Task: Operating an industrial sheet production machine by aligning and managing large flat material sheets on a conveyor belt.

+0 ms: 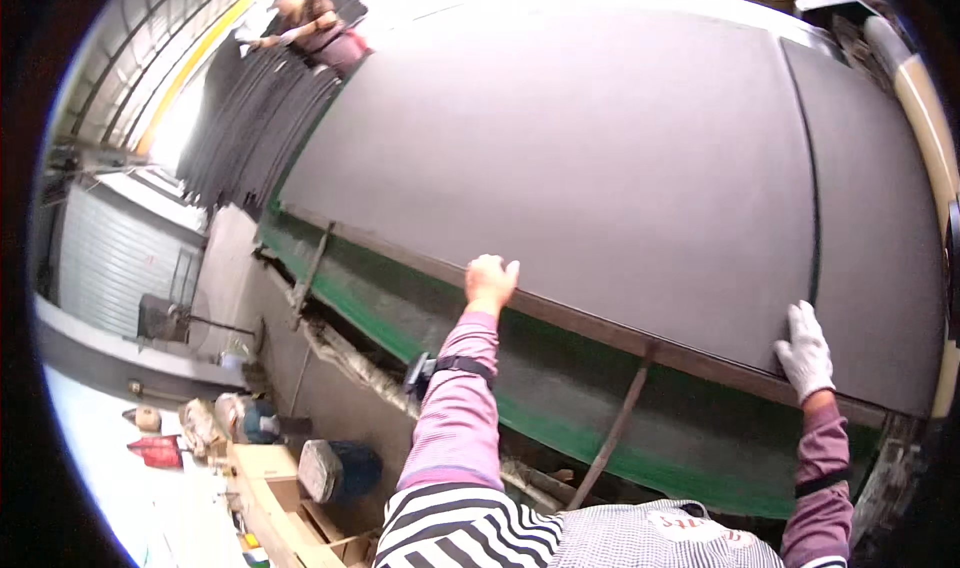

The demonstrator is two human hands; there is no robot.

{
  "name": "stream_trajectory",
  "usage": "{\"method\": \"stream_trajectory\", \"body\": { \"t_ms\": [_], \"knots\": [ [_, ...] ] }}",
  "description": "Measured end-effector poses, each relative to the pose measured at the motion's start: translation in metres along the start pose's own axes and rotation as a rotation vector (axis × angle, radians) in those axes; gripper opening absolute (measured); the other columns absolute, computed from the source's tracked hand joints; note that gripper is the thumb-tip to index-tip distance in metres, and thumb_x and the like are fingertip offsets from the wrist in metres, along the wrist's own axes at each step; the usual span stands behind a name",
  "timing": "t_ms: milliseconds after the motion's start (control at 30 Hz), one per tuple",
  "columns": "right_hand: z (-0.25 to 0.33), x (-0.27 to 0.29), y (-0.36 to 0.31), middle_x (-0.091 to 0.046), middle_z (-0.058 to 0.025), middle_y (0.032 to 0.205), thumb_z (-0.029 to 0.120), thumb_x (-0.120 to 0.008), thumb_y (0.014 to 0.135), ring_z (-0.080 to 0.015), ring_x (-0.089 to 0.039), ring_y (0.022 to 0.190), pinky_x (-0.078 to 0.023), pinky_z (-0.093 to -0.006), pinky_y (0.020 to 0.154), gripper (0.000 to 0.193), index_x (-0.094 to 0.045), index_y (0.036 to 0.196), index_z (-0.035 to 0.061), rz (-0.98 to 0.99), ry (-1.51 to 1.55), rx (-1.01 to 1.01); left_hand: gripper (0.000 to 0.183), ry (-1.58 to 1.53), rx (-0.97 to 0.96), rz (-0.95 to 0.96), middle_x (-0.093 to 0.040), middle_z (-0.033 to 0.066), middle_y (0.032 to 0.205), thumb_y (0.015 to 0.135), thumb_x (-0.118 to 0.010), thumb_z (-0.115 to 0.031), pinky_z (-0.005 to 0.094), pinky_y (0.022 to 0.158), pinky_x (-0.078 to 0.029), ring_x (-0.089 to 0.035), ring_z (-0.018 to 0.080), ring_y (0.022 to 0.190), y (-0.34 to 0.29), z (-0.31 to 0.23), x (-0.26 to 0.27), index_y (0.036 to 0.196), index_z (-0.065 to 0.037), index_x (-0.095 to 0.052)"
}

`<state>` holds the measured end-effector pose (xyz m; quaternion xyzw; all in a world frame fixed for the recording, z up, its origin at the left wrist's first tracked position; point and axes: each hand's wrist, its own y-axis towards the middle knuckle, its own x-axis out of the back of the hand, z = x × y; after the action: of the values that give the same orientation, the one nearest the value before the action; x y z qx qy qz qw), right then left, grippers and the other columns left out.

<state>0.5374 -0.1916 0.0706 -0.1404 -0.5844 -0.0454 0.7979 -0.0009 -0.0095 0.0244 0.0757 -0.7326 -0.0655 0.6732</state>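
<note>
Across the middle of the view, one big sheet [560, 168], dark grey, flat, smooth and matte; long axis left to right, near edge slanting down toward the right. Beyond a dark seam on its right, a narrow sheet [875, 228] of like finish, its long axis running away from the person. Green material [700, 478], sagging, hangs below the near edge. At upper left, a stack [250, 118] of thin dark sheets, a co-worker [325, 33] leaning over it. Striped apron [620, 538] with red lettering on a white patch, partly creased. Right hand [805, 356], in a pale knit glove, lies by the seam near the front edge, fingers extended, not closed. Left hand [490, 283], bare, fingers bent at the big sheet's near edge; cannot tell whether it grips.
</note>
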Motion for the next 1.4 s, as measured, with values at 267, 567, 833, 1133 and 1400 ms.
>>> {"method": "stream_trajectory", "body": {
  "t_ms": [267,567,833,1133,1400],
  "knots": [
    [-0.058,0.037,-0.004,-0.06,-0.012,0.098,0.012,-0.06,0.081,-0.0317,-0.064,0.098,-0.054,-0.041,0.084,0.018,-0.06,0.098,0.0058,-0.113,-0.388,-0.199,0.039,-0.241,-0.34,0.095,-0.066,0.0143,0.092,0.082,-0.066,-0.042,0.0433,0.084,-0.049,-0.061,0.0331,0.096,-0.043,-0.075,0.007,0.083,-0.004,-0.069],
    [-0.101,0.063,-0.043,-0.05,-0.0169,0.124,0.033,-0.074,0.07,-0.0314,-0.048,0.123,-0.046,-0.0426,0.099,0.061,-0.053,0.122,0.0092,0.089,0.067,-0.635,0.029,-0.254,-0.477,0.259,-0.066,0.0171,0.105,0.088,-0.062,-0.026,0.0409,0.09,-0.047,-0.061,0.032,0.102,-0.023,-0.079,0.002,0.102,-0.001,-0.071],
    [-0.238,0.092,-0.064,-0.049,-0.0105,0.133,0.034,-0.073,0.071,-0.0309,-0.045,0.128,-0.045,-0.0496,0.1,0.064,-0.052,0.129,0.0165,0.07,0.124,-0.731,0.028,-0.041,-1.024,0.344,-0.063,0.0118,0.12,0.095,-0.055,-0.028,0.0395,0.096,-0.045,-0.054,0.032,0.11,-0.02,-0.095,-0.02,0.115,-0.011,-0.066],
    [-0.355,0.088,-0.066,-0.054,-0.0156,0.131,0.04,-0.06,0.079,-0.0319,-0.053,0.122,-0.045,-0.0465,0.1,0.054,-0.059,0.124,0.0104,-0.116,0.078,-0.896,0.031,0.095,-1.163,0.575,-0.057,0.0124,0.13,0.095,-0.051,-0.018,0.0456,0.092,-0.048,-0.054,0.0416,0.111,-0.074,-0.271,0.014,0.125,-0.01,-0.055],
    [-0.229,0.058,-0.065,-0.06,-0.0117,0.116,0.016,-0.046,0.092,-0.0248,-0.06,0.106,-0.049,-0.0353,0.091,0.028,-0.06,0.108,-0.0017,-0.68,-0.57,0.009,0.047,-0.312,-0.824,0.749,-0.061,0.0192,0.116,0.087,-0.063,-0.036,0.0399,0.092,-0.046,-0.058,0.0325,0.108,-0.121,-0.386,0.026,0.119,-0.002,-0.064]
  ]
}}
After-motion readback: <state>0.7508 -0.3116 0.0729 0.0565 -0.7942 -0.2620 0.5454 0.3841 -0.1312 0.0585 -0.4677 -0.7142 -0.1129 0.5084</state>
